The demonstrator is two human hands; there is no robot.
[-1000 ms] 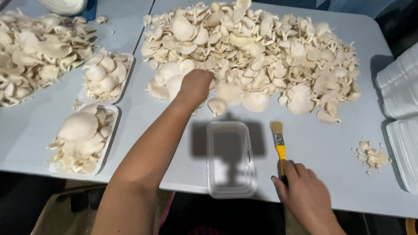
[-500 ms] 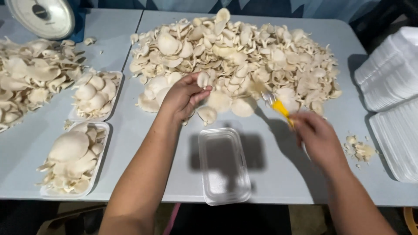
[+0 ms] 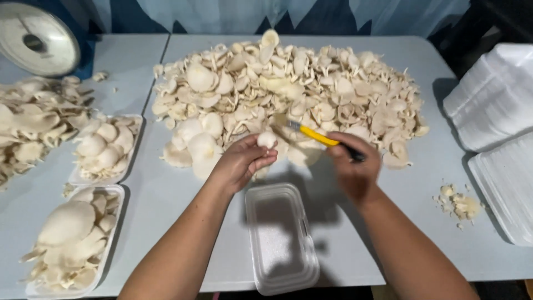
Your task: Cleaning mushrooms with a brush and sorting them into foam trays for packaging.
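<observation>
Grey table (image 3: 166, 194) w/ mushroom pile (image 3: 288, 94), empty foam tray (image 3: 280, 239), two filled trays (image 3: 83, 244), scraps (image 3: 458, 204).

Both bare forearms rise from the bottom edge of the frame and lean toward each other, so the hands meet near the centre. The left hand (image 3: 241, 162) sits just left of centre, palm turned up and toward the right, its fingers (image 3: 261, 161) curled closed around a small pale piece with the thumb on top. The right hand (image 3: 354, 169) is right of centre, back toward the camera, knuckles bent, closed in a fist-like grip with the wrist angled inward.
</observation>
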